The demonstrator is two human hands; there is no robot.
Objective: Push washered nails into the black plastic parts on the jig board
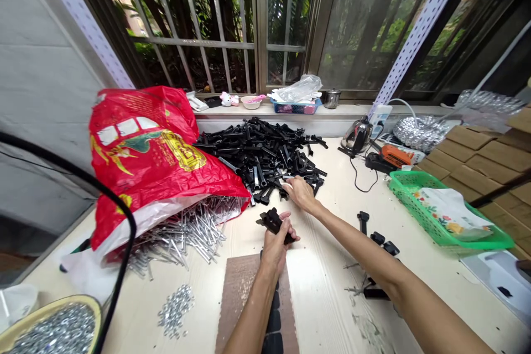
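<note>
In the head view, my left hand (pixel 279 240) is closed around several black plastic parts (pixel 271 220), held together above the table. My right hand (pixel 302 194) reaches to the front edge of a large heap of black plastic parts (pixel 265 149). Its fingers are bent together on a black part there; the fingertips are partly hidden among the pieces. Under my left forearm lies a brown board (pixel 240 287) with a row of black pieces (pixel 274 321) on it.
A red plastic bag (pixel 145 160) spills thin metal rods (pixel 182 235) at left. Small metal pieces (pixel 176 310) lie nearby; more fill a bowl (pixel 97 310). At right are loose black parts (pixel 377 238), a green basket (pixel 440 232), an orange tool (pixel 396 155) and stacked cardboard boxes (pixel 485 160).
</note>
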